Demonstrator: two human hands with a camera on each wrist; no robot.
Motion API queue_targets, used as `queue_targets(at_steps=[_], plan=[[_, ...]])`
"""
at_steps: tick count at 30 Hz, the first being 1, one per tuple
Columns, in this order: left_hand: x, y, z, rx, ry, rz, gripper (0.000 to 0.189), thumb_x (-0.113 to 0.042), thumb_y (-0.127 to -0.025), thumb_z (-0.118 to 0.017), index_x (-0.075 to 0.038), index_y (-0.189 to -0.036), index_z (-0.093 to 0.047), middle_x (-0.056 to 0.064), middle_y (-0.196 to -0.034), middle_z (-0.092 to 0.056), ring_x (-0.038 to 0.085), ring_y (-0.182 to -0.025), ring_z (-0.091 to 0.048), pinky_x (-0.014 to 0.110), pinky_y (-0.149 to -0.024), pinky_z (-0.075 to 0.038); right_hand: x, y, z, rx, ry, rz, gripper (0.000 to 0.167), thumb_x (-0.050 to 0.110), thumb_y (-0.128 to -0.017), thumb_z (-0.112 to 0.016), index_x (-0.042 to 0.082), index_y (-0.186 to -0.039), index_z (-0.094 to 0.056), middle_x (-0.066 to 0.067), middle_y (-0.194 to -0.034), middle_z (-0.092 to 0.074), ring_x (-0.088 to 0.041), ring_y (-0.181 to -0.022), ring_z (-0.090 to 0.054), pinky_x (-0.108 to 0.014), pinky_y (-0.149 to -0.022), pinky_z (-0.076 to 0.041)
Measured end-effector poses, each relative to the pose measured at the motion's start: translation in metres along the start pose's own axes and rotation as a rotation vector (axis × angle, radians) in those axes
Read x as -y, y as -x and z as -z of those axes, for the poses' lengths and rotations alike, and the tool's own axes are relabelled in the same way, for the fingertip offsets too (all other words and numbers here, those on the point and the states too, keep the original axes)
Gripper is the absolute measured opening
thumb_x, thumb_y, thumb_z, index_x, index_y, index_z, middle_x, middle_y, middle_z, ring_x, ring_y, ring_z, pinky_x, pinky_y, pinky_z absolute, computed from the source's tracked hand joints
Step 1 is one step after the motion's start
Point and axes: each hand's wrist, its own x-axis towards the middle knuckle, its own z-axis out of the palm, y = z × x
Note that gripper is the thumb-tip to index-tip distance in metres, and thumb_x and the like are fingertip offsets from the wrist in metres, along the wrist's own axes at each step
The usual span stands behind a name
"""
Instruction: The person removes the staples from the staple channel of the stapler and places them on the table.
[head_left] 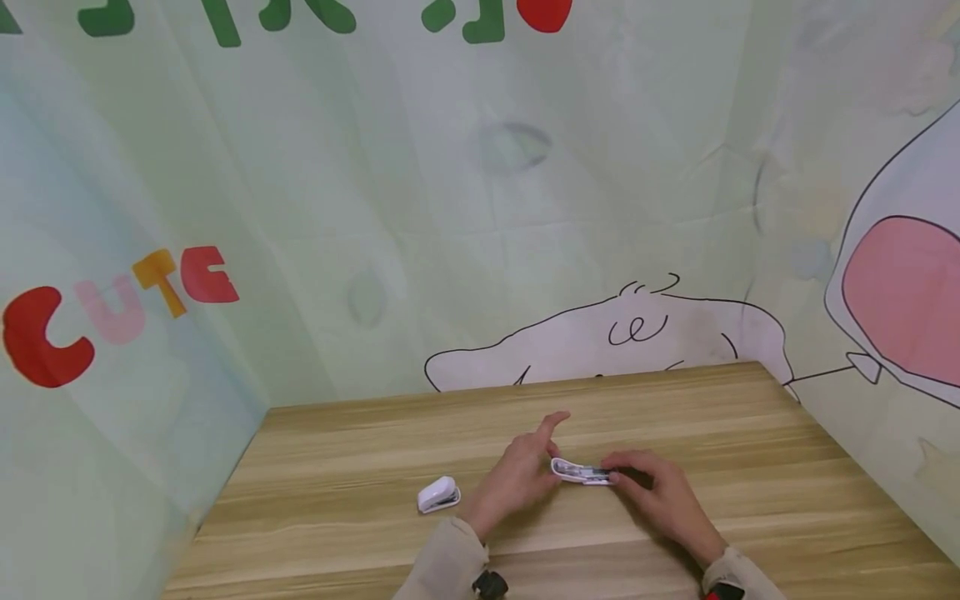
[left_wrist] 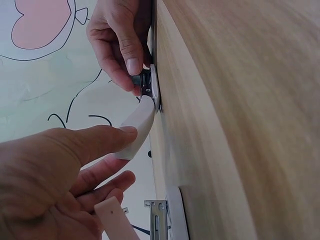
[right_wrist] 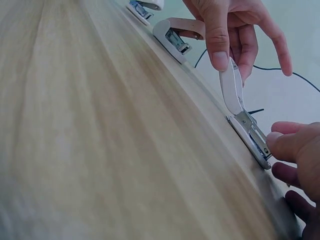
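A small white stapler (head_left: 581, 472), its top cover swung up and back from the base, lies between the two hands. My left hand (head_left: 517, 471) pinches the raised cover (left_wrist: 140, 127) between thumb and a finger, while its index finger points outward. At the other end, my right hand (head_left: 663, 492) holds the metal staple magazine (left_wrist: 145, 82) with thumb and fingertips. The base (right_wrist: 250, 140) rests on the table. In the right wrist view, the magazine (right_wrist: 252, 127) stands slightly tilted above that base. Whether staples sit inside is too small to tell.
Another white stapler (head_left: 438, 494) lies on the wooden table (head_left: 337, 467), left of my left hand. A pinkish stapler (right_wrist: 172, 32), partly open, stands behind my left hand in the right wrist view. A printed curtain (head_left: 375, 208) hangs around the table.
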Motion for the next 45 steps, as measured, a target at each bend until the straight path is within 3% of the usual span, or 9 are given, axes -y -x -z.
queue_targets(at_steps=[8,13,18,23,31,37,45], plan=[[-0.002,0.001,-0.001,0.005,0.004,0.006,0.090,-0.003,-0.092,-0.082,-0.023,-0.166,-0.034,0.001,-0.113,-0.074,0.018,-0.106,-0.064,0.046,-0.107,-0.054,0.006,0.001,0.006,0.003,-0.158,-0.161,0.024,0.014,-0.096,-0.080,0.020,-0.119,-0.075,0.002,-0.114,-0.082,-0.006,-0.103,-0.074,-0.021,-0.088,-0.057],[0.000,-0.001,0.000,0.002,-0.012,0.001,0.090,-0.003,-0.092,-0.082,-0.022,-0.165,-0.034,0.001,-0.112,-0.074,0.016,-0.104,-0.064,0.044,-0.105,-0.055,0.010,-0.001,0.008,-0.029,-0.200,-0.208,0.033,0.011,-0.095,-0.081,0.013,-0.126,-0.069,-0.004,-0.117,-0.082,-0.002,-0.104,-0.074,-0.020,-0.090,-0.059],[0.001,-0.003,0.001,-0.001,-0.023,-0.011,0.091,-0.003,-0.091,-0.083,-0.021,-0.165,-0.034,0.001,-0.111,-0.074,0.015,-0.101,-0.065,0.041,-0.103,-0.056,0.011,-0.003,0.008,-0.040,-0.206,-0.238,0.040,0.008,-0.093,-0.082,0.009,-0.129,-0.065,-0.008,-0.118,-0.081,-0.006,-0.103,-0.074,-0.019,-0.090,-0.059],[0.001,-0.004,0.000,0.004,-0.022,-0.016,0.090,-0.003,-0.091,-0.083,-0.021,-0.165,-0.034,0.001,-0.111,-0.074,0.013,-0.100,-0.064,0.041,-0.103,-0.056,0.010,-0.002,0.008,-0.060,-0.193,-0.210,0.049,-0.002,-0.086,-0.085,0.006,-0.129,-0.063,-0.008,-0.109,-0.080,-0.001,-0.094,-0.071,-0.019,-0.085,-0.060],[0.000,-0.003,-0.002,0.003,-0.020,-0.018,0.089,-0.003,-0.091,-0.083,-0.020,-0.165,-0.035,0.001,-0.111,-0.075,0.013,-0.100,-0.065,0.040,-0.103,-0.056,0.014,0.012,0.007,-0.023,-0.168,-0.063,0.066,-0.007,-0.080,-0.087,0.003,-0.139,-0.059,-0.006,-0.097,-0.081,-0.004,-0.083,-0.072,-0.022,-0.074,-0.060],[0.002,-0.004,-0.003,-0.014,-0.026,-0.055,0.087,0.000,-0.090,-0.081,-0.016,-0.163,-0.037,0.003,-0.109,-0.077,0.012,-0.098,-0.067,0.038,-0.099,-0.056,0.016,0.015,0.004,-0.023,-0.047,-0.051,0.072,-0.004,-0.078,-0.090,0.008,-0.142,-0.058,0.004,-0.097,-0.081,0.003,-0.082,-0.067,-0.021,-0.069,-0.055],[0.002,-0.002,-0.002,-0.002,-0.015,-0.045,0.087,-0.001,-0.091,-0.081,-0.018,-0.164,-0.036,0.003,-0.110,-0.076,0.011,-0.096,-0.065,0.037,-0.098,-0.056,0.018,0.016,0.002,-0.021,-0.041,-0.056,0.071,-0.005,-0.078,-0.090,0.009,-0.141,-0.059,0.004,-0.097,-0.079,0.000,-0.083,-0.065,-0.021,-0.070,-0.055]])
